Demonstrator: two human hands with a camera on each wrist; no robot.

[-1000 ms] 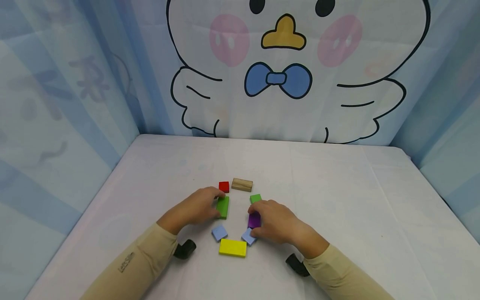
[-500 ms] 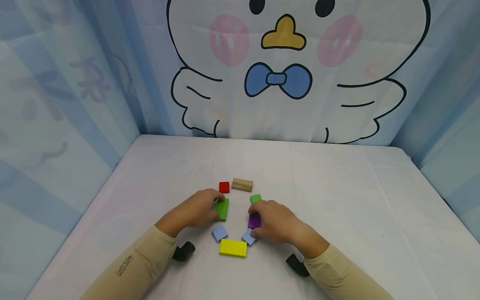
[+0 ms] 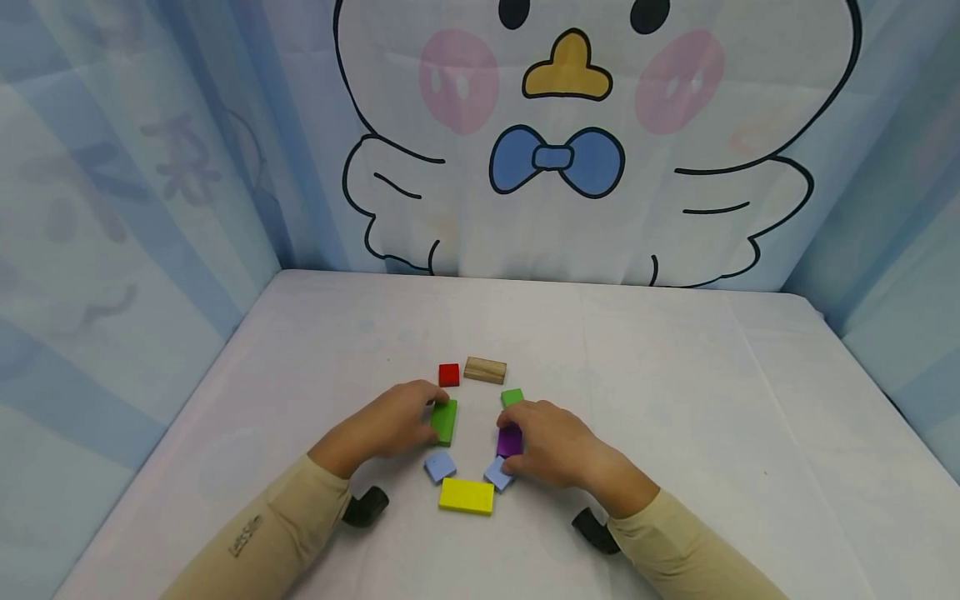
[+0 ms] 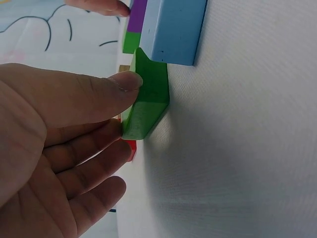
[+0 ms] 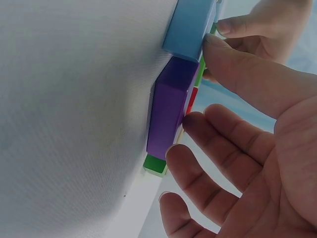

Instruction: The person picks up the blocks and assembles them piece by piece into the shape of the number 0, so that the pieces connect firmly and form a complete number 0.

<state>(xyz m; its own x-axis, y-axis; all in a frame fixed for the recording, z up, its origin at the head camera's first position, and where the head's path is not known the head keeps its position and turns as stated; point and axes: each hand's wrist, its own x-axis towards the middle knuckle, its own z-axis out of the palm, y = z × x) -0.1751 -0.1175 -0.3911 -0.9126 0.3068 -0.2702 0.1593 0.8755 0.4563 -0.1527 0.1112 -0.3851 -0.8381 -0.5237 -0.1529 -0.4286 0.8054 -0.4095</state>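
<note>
My left hand (image 3: 401, 418) pinches a long green block (image 3: 444, 423) lying on the table; in the left wrist view the thumb is on one face of the green block (image 4: 152, 84) and the fingers are behind it. My right hand (image 3: 555, 446) is spread over a purple block (image 3: 510, 442). Its thumb touches the light blue block (image 5: 189, 27), while fingertips rest at the edge of the purple block (image 5: 171, 106). A second light blue block (image 3: 440, 467) lies below the green one. Both light blue blocks border a yellow block (image 3: 467, 497).
A red block (image 3: 449, 375) and a bare wooden block (image 3: 485, 370) lie at the far side of the ring of blocks. A small green block (image 3: 512, 397) sits beyond the purple one. Printed curtains (image 3: 555, 225) surround the white table (image 3: 675, 375).
My left hand has slid the long green block a little toward me, away from the red block and closer to the left light blue one. The right hand has stayed in place.
</note>
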